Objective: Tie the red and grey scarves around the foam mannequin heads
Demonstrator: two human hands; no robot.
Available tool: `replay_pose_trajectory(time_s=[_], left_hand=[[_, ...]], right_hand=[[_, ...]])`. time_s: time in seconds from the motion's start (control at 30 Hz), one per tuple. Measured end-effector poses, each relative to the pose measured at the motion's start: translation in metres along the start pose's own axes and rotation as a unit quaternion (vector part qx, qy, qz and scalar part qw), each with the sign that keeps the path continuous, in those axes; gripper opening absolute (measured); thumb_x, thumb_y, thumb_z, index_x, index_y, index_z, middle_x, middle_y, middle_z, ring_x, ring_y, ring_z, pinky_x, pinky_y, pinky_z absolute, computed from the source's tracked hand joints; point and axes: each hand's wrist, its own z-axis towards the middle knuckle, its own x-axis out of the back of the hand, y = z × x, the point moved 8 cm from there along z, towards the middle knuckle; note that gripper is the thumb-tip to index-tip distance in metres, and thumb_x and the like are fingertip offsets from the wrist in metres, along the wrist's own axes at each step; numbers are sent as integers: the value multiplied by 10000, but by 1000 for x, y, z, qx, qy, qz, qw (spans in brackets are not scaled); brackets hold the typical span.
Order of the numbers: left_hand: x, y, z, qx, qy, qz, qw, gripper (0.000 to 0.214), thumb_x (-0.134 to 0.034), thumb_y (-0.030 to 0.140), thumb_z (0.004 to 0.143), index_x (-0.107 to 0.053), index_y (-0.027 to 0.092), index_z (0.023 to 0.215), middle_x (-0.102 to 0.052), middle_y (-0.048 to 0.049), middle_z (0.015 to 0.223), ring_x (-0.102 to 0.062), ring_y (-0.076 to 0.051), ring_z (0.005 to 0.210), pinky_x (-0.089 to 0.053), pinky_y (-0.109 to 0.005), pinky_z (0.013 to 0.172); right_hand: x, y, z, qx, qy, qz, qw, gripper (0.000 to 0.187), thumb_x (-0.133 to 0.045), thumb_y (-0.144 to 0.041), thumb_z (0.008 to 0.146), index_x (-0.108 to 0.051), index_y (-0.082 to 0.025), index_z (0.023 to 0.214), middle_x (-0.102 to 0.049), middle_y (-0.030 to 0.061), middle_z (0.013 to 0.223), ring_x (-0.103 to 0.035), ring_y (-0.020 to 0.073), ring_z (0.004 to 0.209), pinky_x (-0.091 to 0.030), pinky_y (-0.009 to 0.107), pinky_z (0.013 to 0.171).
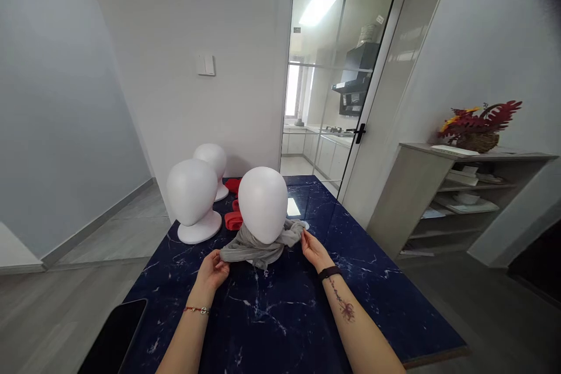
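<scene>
A white mannequin head [263, 201] stands upright on the dark blue marbled table [280, 315]. Around its neck lies a grey scarf [258, 251], bunched in loose folds that hide most of the base. My left hand [214, 270] pinches the scarf's left end between thumb and fingers. On the other side, my right hand [314, 250] has its fingertips closed on the right end of the scarf. Both ends are held out sideways, close to the tabletop.
Two more white mannequin heads, a nearer one [191, 191] and a farther one [211, 165], stand at the left. Red folded cloth [234, 221] lies behind the grey scarf. A black flat device [114, 336] is at the lower left. Beyond are a glass door [337, 70] and a shelf [438, 187].
</scene>
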Motion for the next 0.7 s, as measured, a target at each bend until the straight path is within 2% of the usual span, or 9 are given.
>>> replay_pose_trajectory(time_s=[0.1, 0.2, 0.3, 0.4, 0.47, 0.53, 0.63, 0.7], left_hand=[[5, 1, 1, 4, 29, -9, 1000, 222, -408, -26, 723, -401, 187, 659, -407, 76, 480, -310, -25, 300, -226, -115, 264], [6, 3, 0, -1, 35, -10, 999, 230, -392, -37, 745, -417, 175, 661, -452, 59, 506, -372, -26, 334, -268, -107, 292], [1, 5, -3, -18, 24, -5, 1000, 198, -418, -15, 776, -478, 156, 694, -515, 39, 556, -442, -26, 391, -358, -106, 361], [-8, 3, -8, -45, -5, 21, 999, 121, -529, 55, 774, -571, 154, 829, -616, 5, 706, -566, -62, 542, -470, -153, 498], [-16, -1, -11, -81, -33, 82, 993, 292, -620, 83, 726, -586, 196, 993, -657, -13, 902, -615, -91, 686, -490, -181, 567], [-23, -6, -14, -120, -60, 151, 979, 577, -678, 85, 669, -508, 272, 1188, -630, -22, 1112, -625, -115, 828, -489, -196, 626], [-26, -15, -15, -147, -71, 195, 967, 923, -666, 26, 612, -278, 352, 1383, -540, -54, 1298, -613, -150, 959, -490, -236, 714], [-23, -16, -12, -158, -62, 195, 966, 993, -612, -16, 611, -185, 369, 1420, -534, -67, 1307, -629, -150, 920, -497, -256, 726]], right_hand=[[0, -4, -4, -7, 18, 18, 1000, 294, -315, -93, 945, -567, -149, 805, -622, -29, 687, -640, 12, 601, -521, 46, 603], [-6, -3, -9, -14, 20, 19, 1000, 296, -310, -105, 952, -574, -143, 823, -629, -22, 689, -635, 12, 599, -520, 52, 607], [-13, 0, -19, -12, 11, 6, 1000, 236, -376, -130, 937, -590, -158, 841, -643, -24, 702, -639, 32, 620, -532, 92, 617], [-22, 8, -34, -25, -11, -36, 999, 156, -501, -255, 899, -619, -157, 870, -669, 9, 763, -649, 92, 672, -546, 184, 627], [-30, 12, -46, -23, -39, -146, 988, 243, -559, -381, 856, -634, -157, 909, -680, 35, 846, -642, 116, 714, -524, 214, 622], [-36, 15, -59, -3, -67, -267, 961, 318, -630, -443, 786, -632, -180, 965, -676, 35, 928, -629, 127, 770, -489, 219, 622], [-41, 21, -71, 11, -91, -374, 923, 442, -741, -384, 676, -583, -231, 1058, -664, 14, 956, -621, 155, 846, -464, 243, 649], [-40, 27, -72, -4, -99, -404, 909, 516, -758, -326, 635, -542, -246, 1097, -662, 3, 916, -624, 170, 826, -465, 267, 644]])
